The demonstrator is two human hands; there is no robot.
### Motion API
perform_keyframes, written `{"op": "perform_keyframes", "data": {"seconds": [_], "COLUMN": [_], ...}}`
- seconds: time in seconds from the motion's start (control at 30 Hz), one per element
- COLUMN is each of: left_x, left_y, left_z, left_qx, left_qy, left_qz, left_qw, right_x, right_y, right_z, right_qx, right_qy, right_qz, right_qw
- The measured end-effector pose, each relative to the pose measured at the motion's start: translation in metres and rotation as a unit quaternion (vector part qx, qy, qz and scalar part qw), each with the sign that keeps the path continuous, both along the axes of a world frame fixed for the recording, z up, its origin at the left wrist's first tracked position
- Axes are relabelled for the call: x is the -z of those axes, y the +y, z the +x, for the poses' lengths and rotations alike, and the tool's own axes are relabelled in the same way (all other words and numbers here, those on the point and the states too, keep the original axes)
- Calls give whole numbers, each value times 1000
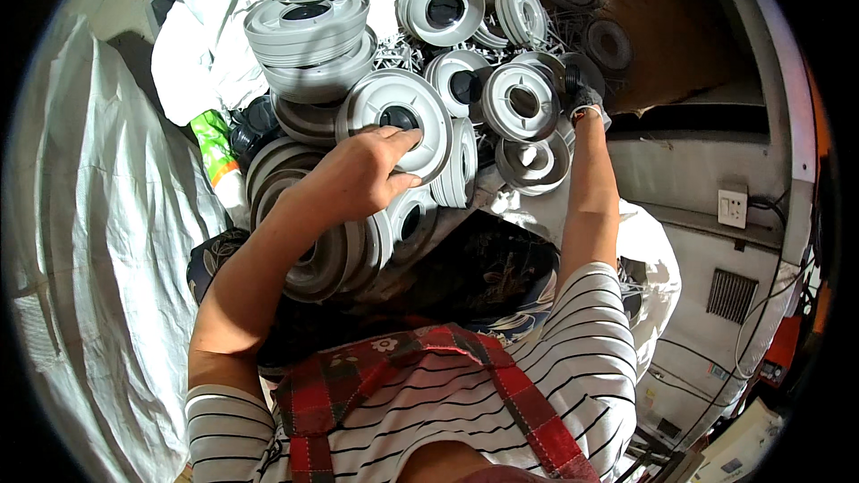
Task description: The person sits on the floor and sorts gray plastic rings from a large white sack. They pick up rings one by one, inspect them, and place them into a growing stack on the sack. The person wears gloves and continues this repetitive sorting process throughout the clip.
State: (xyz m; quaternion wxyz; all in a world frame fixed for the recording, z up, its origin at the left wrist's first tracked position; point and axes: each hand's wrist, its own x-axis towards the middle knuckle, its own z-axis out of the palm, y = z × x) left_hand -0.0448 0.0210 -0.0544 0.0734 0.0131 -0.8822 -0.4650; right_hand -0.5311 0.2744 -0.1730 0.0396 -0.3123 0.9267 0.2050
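My left hand [362,170] reaches in over a round light-grey plastic flange [431,130] with a dark centre hole. Its fingers curl at the hole and the thumb lies by the lower rim. On the right, my right hand [588,104], in what looks like a dark glove, closes around a small black ribbed ring [572,79]; its fingers are partly hidden. Beside that hand stands another grey flange [519,102], tilted up. Below it a grey ring [532,164] leans on the pile.
Stacked grey flanges [309,31] rise at the back left. Loose grey plastic pins [398,55] lie among the parts. White sacking [98,241] hangs on the left. A grey metal machine panel [684,170] with a socket [732,207] borders the right. Brown board [671,27] lies behind.
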Motion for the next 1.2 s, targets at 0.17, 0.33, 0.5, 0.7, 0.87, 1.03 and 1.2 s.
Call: {"op": "perform_keyframes", "data": {"seconds": [0.17,0.33,0.5,0.7,0.87,1.03,1.2], "left_x": [4,-1,-12,-37,-30,-31,-33], "left_y": [0,-4,-5,-19,-7,0,6], "left_z": [-9,-3,-8,-5,3,10,15], "left_qx": [5,-20,-144,-87,-3,-5,-15], "left_qy": [14,35,36,141,65,71,74], "left_qz": [10,22,41,347,492,635,639], "left_qw": [1000,999,988,923,868,769,766], "right_x": [24,-44,-177,-255,-208,-176,-173], "right_y": [-24,-85,-113,-107,-107,-114,-122], "right_z": [-31,65,176,306,308,333,359], "right_qx": [130,-51,-298,-343,-150,-166,-167], "right_qy": [30,99,40,-95,-263,-12,-158], "right_qz": [-100,-455,-520,-436,-652,-627,-522], "right_qw": [986,884,800,827,695,761,822]}}
